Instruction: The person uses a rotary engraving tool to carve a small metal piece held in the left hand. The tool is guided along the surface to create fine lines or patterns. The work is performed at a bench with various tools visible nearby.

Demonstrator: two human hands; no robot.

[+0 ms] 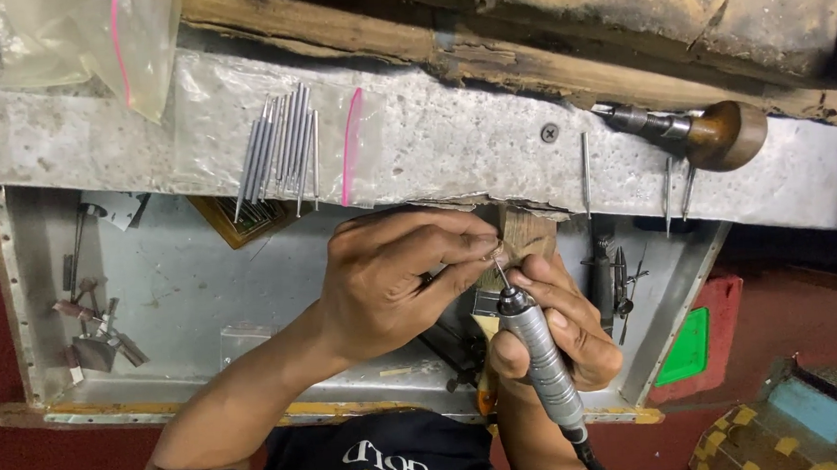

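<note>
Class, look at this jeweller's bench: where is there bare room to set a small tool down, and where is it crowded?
Bare tray floor lies between the small tools at its left end and the left hand. Bare ledge lies between the bagged steel rods and the wooden-handled tool. Around the right hand and rotary handpiece is crowded.

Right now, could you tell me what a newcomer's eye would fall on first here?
At centre, the right hand holds a grey ribbed rotary handpiece, its bit meeting a small piece pinched by the left hand at a wooden peg. Above, thin steel rods lie in a clear bag; a wooden-handled tool lies right.
</note>
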